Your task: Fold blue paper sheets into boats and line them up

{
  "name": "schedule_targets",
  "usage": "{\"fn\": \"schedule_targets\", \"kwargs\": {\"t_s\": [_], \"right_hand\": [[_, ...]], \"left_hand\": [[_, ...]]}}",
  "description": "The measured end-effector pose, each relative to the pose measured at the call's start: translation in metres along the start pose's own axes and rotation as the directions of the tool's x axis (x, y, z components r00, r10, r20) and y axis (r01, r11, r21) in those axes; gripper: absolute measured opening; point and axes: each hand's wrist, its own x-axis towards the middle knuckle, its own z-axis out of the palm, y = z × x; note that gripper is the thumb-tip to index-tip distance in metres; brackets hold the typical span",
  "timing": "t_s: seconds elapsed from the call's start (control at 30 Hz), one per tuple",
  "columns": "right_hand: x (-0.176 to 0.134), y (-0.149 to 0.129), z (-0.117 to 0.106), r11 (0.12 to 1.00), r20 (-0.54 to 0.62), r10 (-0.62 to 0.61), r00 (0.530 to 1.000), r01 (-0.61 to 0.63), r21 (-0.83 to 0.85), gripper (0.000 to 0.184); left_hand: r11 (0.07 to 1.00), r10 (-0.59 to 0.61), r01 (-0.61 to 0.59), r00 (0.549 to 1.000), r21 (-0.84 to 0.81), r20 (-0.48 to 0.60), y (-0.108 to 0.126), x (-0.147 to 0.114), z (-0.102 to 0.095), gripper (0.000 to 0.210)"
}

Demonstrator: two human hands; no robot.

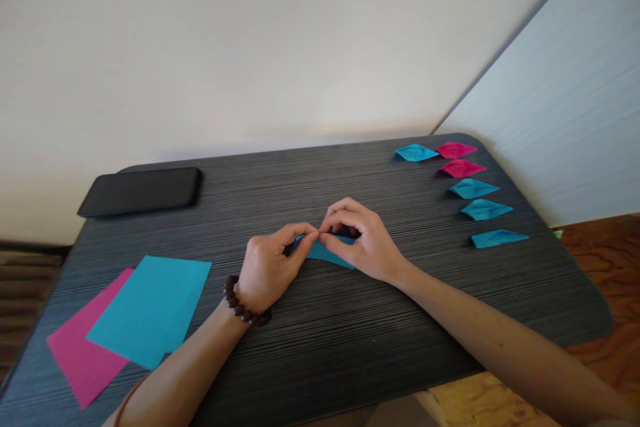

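1. Folded stage, by the look of it: six small pointed pieces along the right end of the table. Four are blue folded pieces, two are pink folded pieces. The far blue one and the farthest pink one meet at their tips; the rest form a loose column. The nearest looks flatter than the others.
2. In hand: blue paper, partly folded, near the middle of the table. I judge it midway — creased, lacking the pointed outline of the six.
3. Left hand: thumb and forefinger pinching the paper's upper edge. Right hand: thumb and fingers pinching the same edge just beside, fingertips of both hands nearly meeting.
4. Flat stock at left: a blue sheet overlapping a pink sheet, both apparently unworked. Whether more lie beneath, cannot tell.
5. Surface: dark table, fine streaked grain, rounded corners. Black phone-like slab at the far left.
6. Room: plain pale wall behind; light grained panel on the right; reddish-brown wood-patterned floor below it. Dark beaded bracelet on the left wrist.
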Motion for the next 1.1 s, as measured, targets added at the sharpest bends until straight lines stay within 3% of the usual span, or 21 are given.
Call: {"fn": "schedule_targets", "kwargs": {"t_s": [0.17, 0.53, 0.9, 1.1], "right_hand": [[0.001, 0.005, -0.002, 1.000, -0.042, 0.007, 0.999, -0.007, -0.018, 0.003], [0.006, 0.017, -0.015, 0.996, 0.024, 0.037, 0.999, -0.038, 0.076, 0.005], [0.008, 0.023, -0.015, 0.981, -0.011, 0.124, 0.992, -0.121, 0.151, 0.011], [0.005, 0.014, -0.007, 0.999, 0.024, -0.046, 0.999, 0.046, 0.019, 0.006]], "left_hand": [[0.994, -0.100, 0.099, 0.995, -0.047, -0.013, -0.006, 0.003, -0.001, 0.022], [0.931, -0.312, 0.309, 0.950, -0.196, 0.014, -0.016, 0.013, -0.013, 0.029], [0.926, -0.331, 0.329, 0.943, -0.184, 0.019, -0.023, 0.014, -0.016, 0.032], [0.946, -0.274, 0.276, 0.961, -0.169, 0.036, -0.013, 0.008, -0.005, 0.029]]}}
